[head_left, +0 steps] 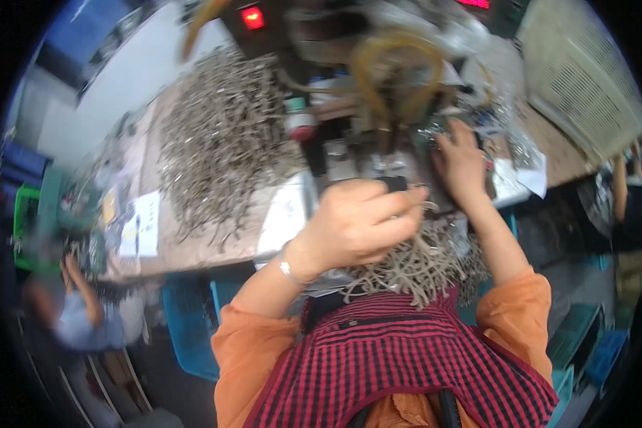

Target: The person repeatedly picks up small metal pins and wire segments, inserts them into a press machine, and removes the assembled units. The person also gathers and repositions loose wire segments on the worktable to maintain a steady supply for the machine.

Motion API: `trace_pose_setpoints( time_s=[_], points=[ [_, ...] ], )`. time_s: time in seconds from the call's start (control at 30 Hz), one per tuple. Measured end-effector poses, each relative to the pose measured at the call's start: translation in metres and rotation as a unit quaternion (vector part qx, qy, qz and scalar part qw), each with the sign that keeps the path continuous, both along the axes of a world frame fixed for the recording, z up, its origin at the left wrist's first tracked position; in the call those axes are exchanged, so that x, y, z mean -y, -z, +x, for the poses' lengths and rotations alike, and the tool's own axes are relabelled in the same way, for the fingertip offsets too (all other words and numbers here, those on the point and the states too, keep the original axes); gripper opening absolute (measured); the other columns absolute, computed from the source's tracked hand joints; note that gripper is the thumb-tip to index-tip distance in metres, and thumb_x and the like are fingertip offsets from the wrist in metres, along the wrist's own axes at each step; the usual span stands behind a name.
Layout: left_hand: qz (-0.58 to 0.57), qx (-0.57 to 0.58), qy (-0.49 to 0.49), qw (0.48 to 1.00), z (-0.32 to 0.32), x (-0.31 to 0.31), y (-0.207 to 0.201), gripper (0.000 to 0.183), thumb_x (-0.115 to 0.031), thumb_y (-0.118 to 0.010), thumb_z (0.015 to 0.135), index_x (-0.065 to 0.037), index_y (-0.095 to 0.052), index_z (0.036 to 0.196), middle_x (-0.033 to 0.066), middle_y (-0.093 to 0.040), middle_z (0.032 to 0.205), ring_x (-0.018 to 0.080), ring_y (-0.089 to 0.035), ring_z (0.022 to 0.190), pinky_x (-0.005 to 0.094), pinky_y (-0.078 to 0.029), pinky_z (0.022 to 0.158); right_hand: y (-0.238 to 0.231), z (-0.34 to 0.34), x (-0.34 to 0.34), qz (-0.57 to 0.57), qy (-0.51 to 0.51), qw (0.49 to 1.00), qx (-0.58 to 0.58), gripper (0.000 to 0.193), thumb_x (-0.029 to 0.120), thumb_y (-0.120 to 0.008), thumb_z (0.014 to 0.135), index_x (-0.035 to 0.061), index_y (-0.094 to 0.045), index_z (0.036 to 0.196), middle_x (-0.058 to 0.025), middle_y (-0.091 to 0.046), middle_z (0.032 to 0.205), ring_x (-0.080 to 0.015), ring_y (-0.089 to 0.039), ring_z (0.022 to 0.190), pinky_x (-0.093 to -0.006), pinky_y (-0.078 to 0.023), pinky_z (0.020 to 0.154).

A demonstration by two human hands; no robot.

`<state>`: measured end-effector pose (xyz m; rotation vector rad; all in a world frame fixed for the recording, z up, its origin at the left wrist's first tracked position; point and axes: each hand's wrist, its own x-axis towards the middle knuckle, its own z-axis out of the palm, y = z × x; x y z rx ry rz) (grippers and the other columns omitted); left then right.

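Seemingly mid-batch, with grey curled strips [417, 267] piled close to the apron [378, 349] and more heaped farther off.
Nearest, a loose pile of strips at the bench edge, just below the left hand [364, 221]; pinched together at the fingertips there, perhaps on one strip, but too blurred to tell. Next, the right hand [464, 160], with bent, spread fingers at the right side of the machine [386, 132]; impossible to tell whether gripping anything. Beyond, leftward on the bench [192, 253], a larger heap [221, 135]. No visible sign of which strips are finished or left.
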<state>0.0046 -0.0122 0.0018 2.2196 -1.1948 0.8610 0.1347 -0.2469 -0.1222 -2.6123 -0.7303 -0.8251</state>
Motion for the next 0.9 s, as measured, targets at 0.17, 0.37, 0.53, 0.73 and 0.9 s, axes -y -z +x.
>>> trace_pose_setpoints(
  time_s=[0.17, 0.37, 0.53, 0.73, 0.9],
  points=[
    [-0.085, -0.01, -0.061, 0.994, -0.026, 0.008, 0.02, 0.021, -0.008, -0.077, 0.079, -0.008, -0.072, 0.1, 0.0086, -0.072, 0.118, 0.0166, -0.066, 0.075, 0.0344, -0.059, 0.08, 0.0, -0.007, 0.019, 0.087, 0.033, 0.996, -0.02, 0.014, 0.008, -0.072, 0.084, 0.0032, -0.071, 0.098, -0.0158, -0.068, 0.12, -0.036, -0.063, 0.112, -0.0441, -0.052, 0.091],
    [-0.288, 0.118, -0.377, 0.872, -0.049, -0.076, 0.016, 0.022, 0.011, -0.073, 0.08, -0.001, -0.071, 0.098, 0.0113, -0.074, 0.101, 0.0266, -0.07, 0.094, 0.0363, -0.052, 0.082, -0.007, -0.028, 0.032, 0.266, 0.056, 0.955, -0.115, 0.016, 0.008, -0.071, 0.09, 0.0017, -0.075, 0.104, -0.0124, -0.074, 0.094, -0.024, -0.07, 0.088, -0.0323, -0.053, 0.082],
    [-0.133, -0.187, -0.551, 0.802, -0.008, -0.144, 0.055, 0.014, -0.018, -0.076, 0.086, -0.007, -0.074, 0.094, 0.0108, -0.071, 0.095, 0.032, -0.069, 0.088, 0.0418, -0.053, 0.075, -0.019, -0.021, 0.007, 0.36, 0.007, 0.914, -0.186, 0.017, 0.009, -0.073, 0.089, 0.0008, -0.075, 0.104, -0.0097, -0.076, 0.095, -0.0168, -0.071, 0.089, -0.029, -0.053, 0.084],
    [-0.025, -0.197, -0.705, 0.681, 0.054, -0.167, 0.15, 0.023, -0.027, -0.073, 0.082, -0.007, -0.075, 0.094, 0.0136, -0.071, 0.097, 0.0374, -0.07, 0.089, 0.0447, -0.055, 0.078, -0.015, -0.028, 0.01, 0.364, 0.036, 0.906, -0.214, 0.017, 0.007, -0.073, 0.088, 0.0007, -0.075, 0.104, -0.009, -0.076, 0.095, -0.0152, -0.07, 0.085, -0.028, -0.053, 0.08],
    [-0.449, -0.353, -0.407, 0.713, 0.032, -0.207, 0.153, 0.022, -0.007, -0.065, 0.092, 0.002, -0.068, 0.112, 0.0142, -0.071, 0.102, 0.0239, -0.071, 0.081, 0.0334, -0.058, 0.07, -0.018, -0.055, 0.034, 0.402, 0.037, 0.89, -0.21, 0.015, 0.005, -0.071, 0.087, 0.0006, -0.074, 0.101, -0.0094, -0.074, 0.093, -0.0186, -0.069, 0.088, -0.0299, -0.052, 0.082]
  ],
)
